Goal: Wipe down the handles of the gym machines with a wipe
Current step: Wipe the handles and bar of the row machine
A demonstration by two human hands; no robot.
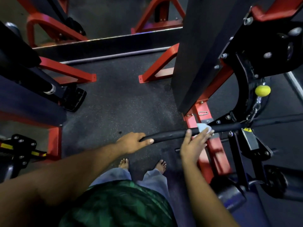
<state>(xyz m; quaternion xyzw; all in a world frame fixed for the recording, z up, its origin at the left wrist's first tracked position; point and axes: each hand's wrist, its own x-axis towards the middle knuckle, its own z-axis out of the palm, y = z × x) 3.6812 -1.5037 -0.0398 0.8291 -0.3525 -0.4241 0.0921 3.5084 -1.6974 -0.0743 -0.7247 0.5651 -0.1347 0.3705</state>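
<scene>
A long black bar handle (170,134) hangs from a chain on the cable machine, running from the centre out to the right. My left hand (134,142) grips its near left end, thumb lying along the bar. My right hand (195,145) holds a white wipe (203,127) wrapped over the bar further right, fingers over the top and thumb on the near side. Part of the wipe is hidden under my fingers.
A yellow ball stopper (262,90) sits on the cable above the chain (253,112). The red machine base (211,145) lies under the bar, a black upright column (193,59) beyond it. Other red-and-black machines (32,89) stand left. My bare feet (142,164) rest on speckled rubber floor.
</scene>
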